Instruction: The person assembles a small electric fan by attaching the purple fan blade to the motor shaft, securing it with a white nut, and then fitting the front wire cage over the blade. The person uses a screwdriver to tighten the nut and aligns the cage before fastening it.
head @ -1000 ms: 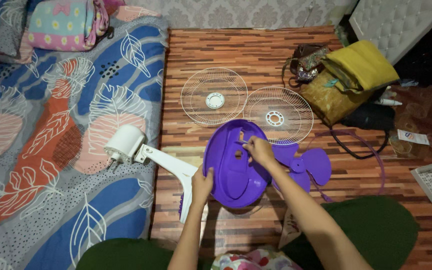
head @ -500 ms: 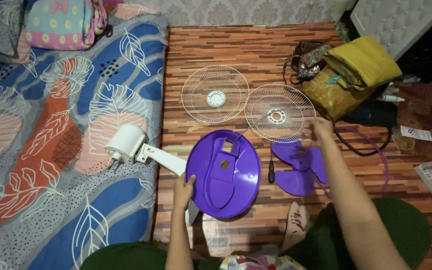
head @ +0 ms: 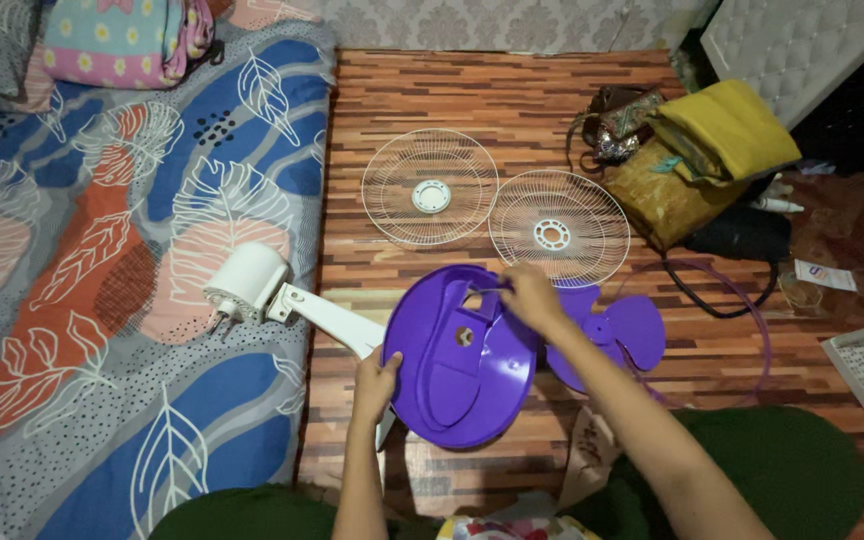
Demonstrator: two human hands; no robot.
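Observation:
A round purple fan base (head: 452,385) lies underside up on the wood-patterned floor. My left hand (head: 376,384) grips its left rim. My right hand (head: 532,297) is over the base's upper edge and holds a thin screwdriver (head: 488,290) whose tip points at a slot in the base. A white fan motor head (head: 249,283) on a white stem (head: 337,325) lies left of the base, partly on the mattress. A purple fan blade (head: 620,335) lies to the right, partly hidden by my right forearm.
Two white wire fan grilles (head: 430,187) (head: 558,228) lie flat beyond the base. A thin purple ring (head: 764,335) lies to the right. Bags and a yellow cloth (head: 722,130) crowd the far right. A leaf-patterned mattress (head: 102,250) fills the left side.
My right hand came back from beside the fan blade to the base's top edge, now holding the screwdriver that lay on the floor. The base shifted slightly to the right.

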